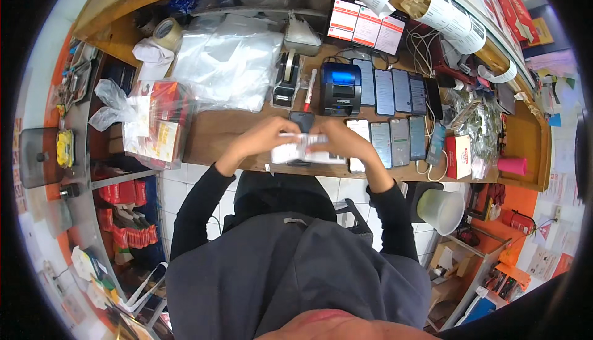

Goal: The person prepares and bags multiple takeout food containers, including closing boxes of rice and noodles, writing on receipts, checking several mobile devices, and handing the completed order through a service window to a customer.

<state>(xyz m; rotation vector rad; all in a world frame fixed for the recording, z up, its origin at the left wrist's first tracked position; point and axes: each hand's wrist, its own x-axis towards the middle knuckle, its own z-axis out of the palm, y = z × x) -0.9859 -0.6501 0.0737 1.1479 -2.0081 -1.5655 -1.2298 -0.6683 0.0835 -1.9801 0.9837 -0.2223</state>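
Observation:
Both my hands are at the front edge of a wooden desk (208, 131). My left hand (268, 137) grips the left part of a white printed paper slip (283, 154). On the same slip, further right, rest the fingers of my right hand (337, 137), blurred. Just beyond my hands lies a dark smartphone (301, 120), partly covered by them. Behind it are a red-and-white marker (311, 88), a tape dispenser (287, 78) and a black thermal printer (341, 89) with a lit blue top. Several smartphones (381, 141) lie in rows to the right.
At the left stands a plastic-wrapped red package (157, 124), beside a stack of clear plastic bags (227, 62). A tablet (366, 24) shows its screen at the back. White cables (424, 45), a small red-and-white box (458, 157) and a pink cup (512, 166) are at the right.

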